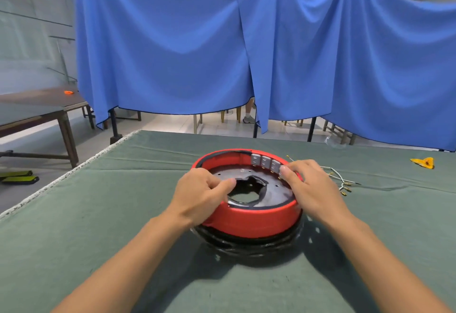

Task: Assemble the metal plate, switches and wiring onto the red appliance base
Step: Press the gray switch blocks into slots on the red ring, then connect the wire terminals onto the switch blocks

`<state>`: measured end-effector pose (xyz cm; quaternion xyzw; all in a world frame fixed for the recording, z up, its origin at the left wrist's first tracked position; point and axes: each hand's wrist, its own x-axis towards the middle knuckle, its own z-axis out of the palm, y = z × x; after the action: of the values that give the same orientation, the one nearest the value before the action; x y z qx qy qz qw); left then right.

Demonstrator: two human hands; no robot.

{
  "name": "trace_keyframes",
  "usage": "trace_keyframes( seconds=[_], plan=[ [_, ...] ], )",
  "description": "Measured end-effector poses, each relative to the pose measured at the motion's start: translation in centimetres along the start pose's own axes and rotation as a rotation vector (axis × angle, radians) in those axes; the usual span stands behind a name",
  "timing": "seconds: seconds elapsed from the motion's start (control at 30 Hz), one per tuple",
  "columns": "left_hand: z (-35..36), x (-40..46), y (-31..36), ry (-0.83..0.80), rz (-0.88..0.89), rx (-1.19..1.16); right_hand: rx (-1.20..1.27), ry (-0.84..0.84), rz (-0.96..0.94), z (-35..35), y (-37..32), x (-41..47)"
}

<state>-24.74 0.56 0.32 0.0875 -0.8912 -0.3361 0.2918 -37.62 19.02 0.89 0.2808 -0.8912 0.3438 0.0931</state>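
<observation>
Both hands' grip holds the red base (249, 221); loose wires (341, 180) lie just right.

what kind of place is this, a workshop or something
Probably a makeshift workshop or recording space: a worktable with a green felt cover, blue curtains hung as partitions, and more plain wooden tables on a bare floor beyond.

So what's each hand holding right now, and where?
Left hand grips the red base at its left rim. Right hand pinches the rightmost grey switch at the far-right rim.
</observation>
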Motion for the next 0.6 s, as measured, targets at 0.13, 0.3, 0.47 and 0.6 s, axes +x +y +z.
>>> trace_keyframes(
  seconds=[0.13,0.3,0.47,0.6],
  plan=[
    [-1.5,0.7,0.9,-0.105,-0.05,0.334,-0.141,0.06,-0.043,0.5,-1.3,-0.9],
    [2.1,-0.4,5.1,0.032,0.008,0.586,-0.11,0.098,-0.11,1.3,-3.9,-2.1],
    [4.6,-1.3,6.7,0.007,0.186,0.678,0.24,0.063,0.087,-0.8,-3.3,-1.2],
    [4.5,-0.8,6.2,0.011,0.147,0.651,-0.26,0.103,0.254,-1.8,-0.2,-0.5]
  ],
)
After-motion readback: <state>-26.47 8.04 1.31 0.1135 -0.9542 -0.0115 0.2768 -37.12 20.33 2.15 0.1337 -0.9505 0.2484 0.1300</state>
